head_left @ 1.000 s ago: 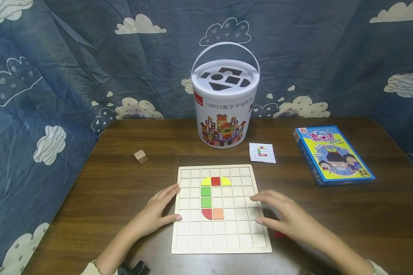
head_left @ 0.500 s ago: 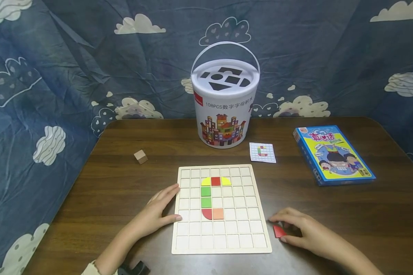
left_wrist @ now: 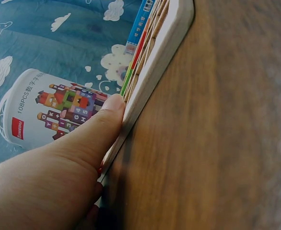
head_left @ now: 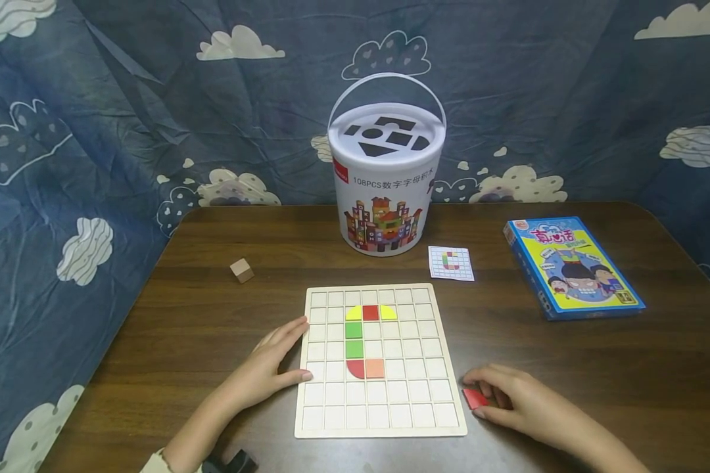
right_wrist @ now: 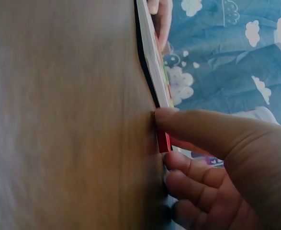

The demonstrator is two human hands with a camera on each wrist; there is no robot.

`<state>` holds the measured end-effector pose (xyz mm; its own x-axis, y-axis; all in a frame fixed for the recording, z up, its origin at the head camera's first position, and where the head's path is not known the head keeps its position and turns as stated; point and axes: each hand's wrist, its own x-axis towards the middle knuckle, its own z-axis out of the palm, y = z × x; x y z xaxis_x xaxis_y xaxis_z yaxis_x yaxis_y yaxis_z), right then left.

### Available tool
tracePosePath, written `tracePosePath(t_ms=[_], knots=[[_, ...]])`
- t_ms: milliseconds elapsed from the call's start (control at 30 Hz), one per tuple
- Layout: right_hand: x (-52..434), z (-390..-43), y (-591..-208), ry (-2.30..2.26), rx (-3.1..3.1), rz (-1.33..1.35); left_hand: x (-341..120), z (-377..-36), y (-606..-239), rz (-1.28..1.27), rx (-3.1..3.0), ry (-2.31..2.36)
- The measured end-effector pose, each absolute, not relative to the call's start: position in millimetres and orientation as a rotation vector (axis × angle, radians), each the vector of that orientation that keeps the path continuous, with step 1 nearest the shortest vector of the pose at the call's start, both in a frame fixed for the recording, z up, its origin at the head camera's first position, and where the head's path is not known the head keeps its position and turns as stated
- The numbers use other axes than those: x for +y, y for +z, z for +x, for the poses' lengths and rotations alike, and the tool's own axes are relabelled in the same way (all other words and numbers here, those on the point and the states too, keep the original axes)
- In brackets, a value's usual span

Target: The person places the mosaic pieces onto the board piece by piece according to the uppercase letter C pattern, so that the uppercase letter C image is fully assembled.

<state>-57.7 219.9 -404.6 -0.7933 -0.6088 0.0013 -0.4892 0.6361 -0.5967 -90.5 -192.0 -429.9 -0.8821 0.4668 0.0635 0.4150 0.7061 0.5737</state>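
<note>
A pale wooden grid board [head_left: 411, 415] lies flat at the middle front of the table. Colored tiles fill some of its squares: two green squares [head_left: 354, 339], a red square [head_left: 370, 313], an orange square [head_left: 375, 368], two yellow rounded pieces [head_left: 388, 313] and a red rounded piece [head_left: 357, 369]. My left hand [head_left: 271, 364] rests at the board's left edge, thumb and fingers spread along it. Just off the right edge, my right hand [head_left: 523, 399] pinches a red tile [head_left: 473, 399] between thumb and fingers. The right wrist view shows my thumb on this red tile [right_wrist: 163, 140].
Behind the board stands a white lidded bucket [head_left: 388, 177] with a handle. A small pattern card [head_left: 451, 263] lies right of it, and a blue-and-yellow box [head_left: 576, 266] is farther right. One plain wooden cube [head_left: 242, 270] sits back left. Cloud-patterned cloth [head_left: 509, 98] hangs behind the table.
My right hand has come off the board's right edge, moved down to the red tile and taken it in a pinch, shifting it slightly left. My left hand has stayed put.
</note>
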Motion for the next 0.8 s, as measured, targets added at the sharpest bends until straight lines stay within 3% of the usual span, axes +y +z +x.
tracePosePath(t_ms=[467,800], knots=[[215,-56,-406,-0.901,2.734,-0.714,-192,-90,-429,0.733,2.827,0.912],[234,-63,-407,-1.034,2.534,-1.087,-191,-91,-429,0.728,2.824,0.91]])
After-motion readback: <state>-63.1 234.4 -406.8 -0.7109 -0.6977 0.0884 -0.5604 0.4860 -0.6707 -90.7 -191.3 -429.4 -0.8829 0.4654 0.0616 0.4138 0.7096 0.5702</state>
